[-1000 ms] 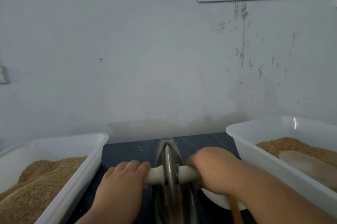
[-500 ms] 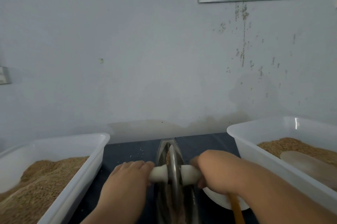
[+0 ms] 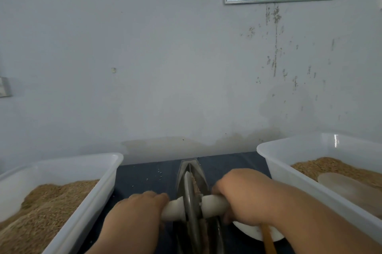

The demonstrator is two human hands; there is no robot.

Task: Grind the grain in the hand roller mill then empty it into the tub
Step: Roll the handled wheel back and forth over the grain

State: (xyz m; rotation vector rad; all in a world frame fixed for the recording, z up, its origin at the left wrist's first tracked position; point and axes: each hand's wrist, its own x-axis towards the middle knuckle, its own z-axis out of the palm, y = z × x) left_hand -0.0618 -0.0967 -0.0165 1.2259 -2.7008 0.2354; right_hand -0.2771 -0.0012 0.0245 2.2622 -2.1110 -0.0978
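While the mill wheel (image 3: 189, 202) sits in the trough (image 3: 191, 167) on the worktop (image 3: 148, 173), I see left hand (image 3: 134, 216) and right hand (image 3: 244, 189), fingers wrapped tight round its white handles (image 3: 214, 205), one each side. Trough's long axis runs straight away from me; left tub (image 3: 82, 160) and right tub (image 3: 289, 146) flank it, each just beside its hand.

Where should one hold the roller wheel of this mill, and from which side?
Grip the two white handles that stick out sideways from the thin metal wheel, one per hand, coming from above with fingers curled over them, as the left hand and right hand do. The rim stands upright in the narrow trough.
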